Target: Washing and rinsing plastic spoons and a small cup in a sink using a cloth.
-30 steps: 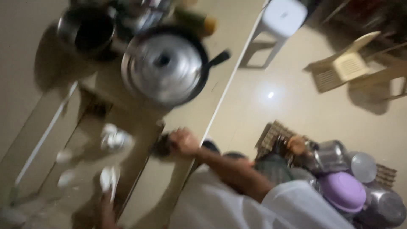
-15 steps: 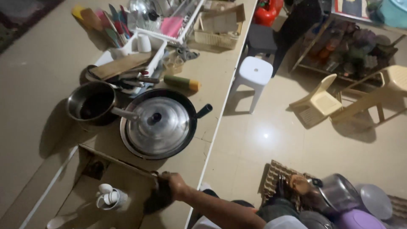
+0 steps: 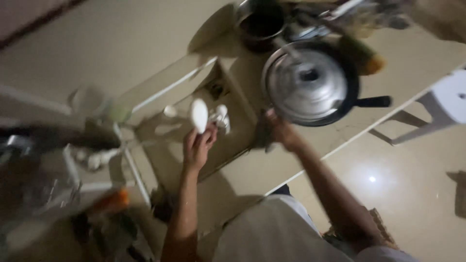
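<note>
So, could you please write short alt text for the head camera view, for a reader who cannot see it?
Blurred, dim view down over a kitchen sink: the left hand holds up a small white oval object, while the right hand rests on the counter beside a black pan covered by a metal lid. A white stool stands at right.
</note>
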